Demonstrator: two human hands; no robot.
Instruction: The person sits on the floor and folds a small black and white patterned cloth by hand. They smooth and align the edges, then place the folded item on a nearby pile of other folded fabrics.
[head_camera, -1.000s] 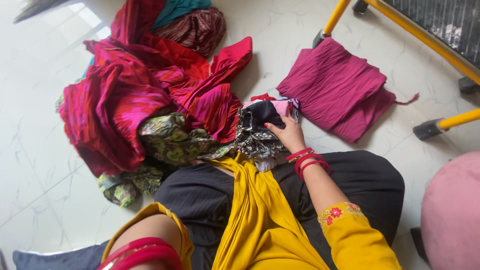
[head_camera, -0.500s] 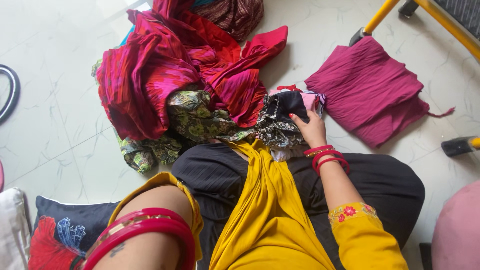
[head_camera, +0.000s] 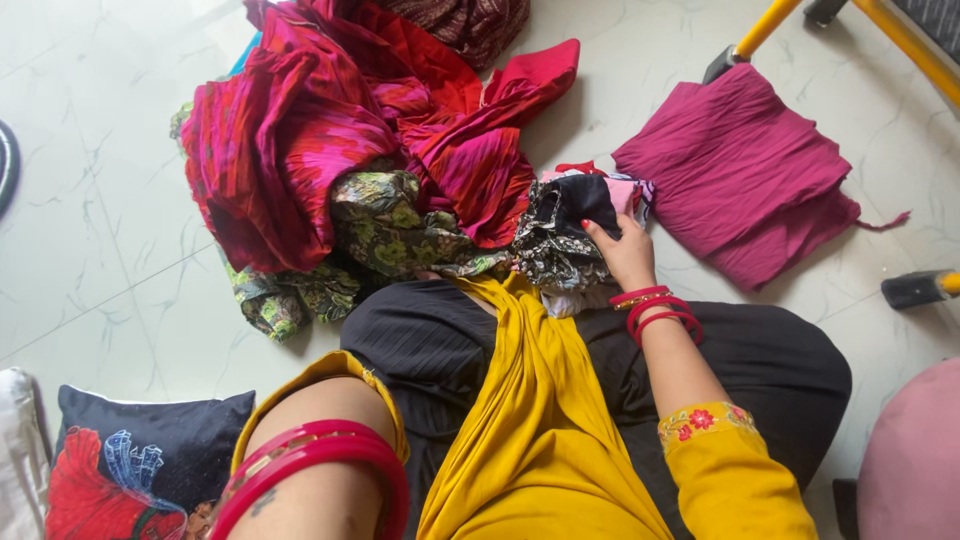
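Head view, looking down at a seated lap on a pale marble floor (head_camera: 90, 250). Right hand (head_camera: 625, 255) laid flat, fingers spread, pressing on a small stack of folded clothes (head_camera: 565, 235) topped by a dark black-and-white print piece, likely to keep the pile from slumping. Stack sitting right at the knee, touching the black trousers (head_camera: 700, 360) and the end of a mustard-yellow scarf (head_camera: 530, 420) draped down the lap. Just right of the stack, apart from it, a folded magenta garment (head_camera: 740, 175) lying flat. Left of the stack and touching it, a loose heap of red and pink cloth (head_camera: 300, 140) over a green floral piece (head_camera: 390, 225), unfolded and crumpled. Left hand out of frame; only the forearm with red bangles (head_camera: 310, 465) at the bottom edge, so its grip cannot be told. Dark printed cushion (head_camera: 140, 455) far left of the stack, near the bangles.
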